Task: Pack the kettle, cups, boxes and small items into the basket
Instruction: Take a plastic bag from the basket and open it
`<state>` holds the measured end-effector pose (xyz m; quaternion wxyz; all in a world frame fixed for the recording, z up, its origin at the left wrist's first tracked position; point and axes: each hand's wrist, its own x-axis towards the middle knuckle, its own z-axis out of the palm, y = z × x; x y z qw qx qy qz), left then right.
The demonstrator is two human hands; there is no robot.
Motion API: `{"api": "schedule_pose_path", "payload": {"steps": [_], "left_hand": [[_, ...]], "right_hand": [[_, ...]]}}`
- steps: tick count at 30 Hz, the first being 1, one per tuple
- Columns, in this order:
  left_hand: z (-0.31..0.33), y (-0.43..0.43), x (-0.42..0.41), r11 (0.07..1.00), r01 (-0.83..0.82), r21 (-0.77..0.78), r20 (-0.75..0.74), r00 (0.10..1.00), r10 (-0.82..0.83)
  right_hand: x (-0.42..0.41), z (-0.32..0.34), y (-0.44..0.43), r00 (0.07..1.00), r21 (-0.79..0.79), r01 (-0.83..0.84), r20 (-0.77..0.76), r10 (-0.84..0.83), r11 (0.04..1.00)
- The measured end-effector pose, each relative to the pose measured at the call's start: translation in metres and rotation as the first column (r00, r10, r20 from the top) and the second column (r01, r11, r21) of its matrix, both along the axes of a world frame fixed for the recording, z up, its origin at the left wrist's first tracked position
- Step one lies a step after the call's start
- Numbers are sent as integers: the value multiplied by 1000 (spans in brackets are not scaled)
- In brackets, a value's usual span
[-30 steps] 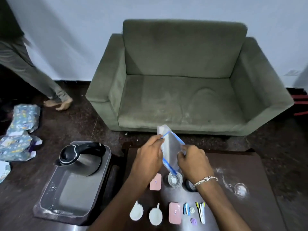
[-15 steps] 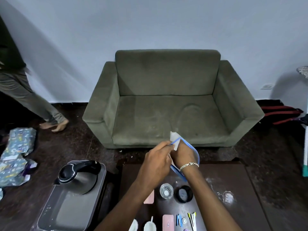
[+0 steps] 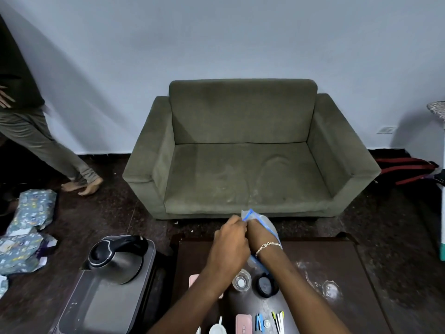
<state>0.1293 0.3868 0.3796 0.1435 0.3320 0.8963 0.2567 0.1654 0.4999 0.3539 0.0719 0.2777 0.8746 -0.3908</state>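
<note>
Both my hands meet above the dark table point(image 3: 325, 261), pinching the top of a clear plastic bag with a blue edge point(image 3: 263, 222). My left hand point(image 3: 228, 247) grips its upper corner; my right hand point(image 3: 257, 233), with a bracelet at the wrist, holds it from the other side. A steel kettle with a black handle point(image 3: 115, 261) stands in the grey basket point(image 3: 106, 312) on the floor at the left. On the table sit a clear cup point(image 3: 241, 283), a black cup point(image 3: 265, 285), a pink box point(image 3: 243, 324) and small blue and yellow items point(image 3: 269, 321). A second pink box point(image 3: 193, 279) is partly hidden by my left arm.
A green sofa point(image 3: 243, 165) stands behind the table against the wall. Another person's legs point(image 3: 48, 153) are at the far left. Patterned wrappers point(image 3: 26, 227) lie on the floor at the left. Red straps point(image 3: 409, 169) lie on the floor at the right.
The view has tilted up, so the table sits lower in the frame. My two hands have come together at the top of the bag, which was held open before.
</note>
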Motion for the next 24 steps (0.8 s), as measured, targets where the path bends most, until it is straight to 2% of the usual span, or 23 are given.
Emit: {"api": "schedule_pose_path", "payload": {"steps": [1,2,3,4,7,9,12,13,15,17,19,21,24], "left_hand": [[-4,-1,-2,1000,-15,-22,7,1000,15],[-8,-3,-3,999,-25,-44,7,1000,25],[-11,-4,-5,997,-32,-64,5,999,33],[-15,-6,-6,996,-40,-77,5,999,41],[-23,-9,-7,993,-54,-102,8,998,55],[-26,-10,-8,992,-54,-112,12,998,56],[-29,-13,-15,991,-55,-123,-7,999,54],[-29,-14,-17,990,-54,-128,-19,998,52],[-31,-17,-20,991,-61,-119,-24,998,58],[-32,-19,-21,989,-69,-127,-26,997,66],[-35,-20,-21,987,-70,-145,-29,997,66],[-38,-22,-20,987,-68,-143,-25,998,65],[-43,-23,-19,989,-47,-143,-25,999,44]], "right_hand": [[-2,-2,-5,998,34,60,-5,-59,998],[2,-4,-7,995,202,-96,7,96,975],[5,3,-10,950,342,-311,103,294,887],[3,3,-10,924,442,-378,122,363,813],[15,2,-15,916,392,-376,19,402,839],[22,-1,-21,920,429,-360,13,393,829],[34,-9,-23,931,509,-218,-147,334,833],[37,-9,-23,928,485,-147,-234,290,862],[39,-9,-21,915,340,69,-396,76,938],[41,-7,-14,891,120,257,-413,-187,959],[44,1,-4,872,-44,335,-365,-327,941],[47,6,6,905,-94,294,-293,-308,951],[49,13,23,967,27,171,-198,-162,985]]}}
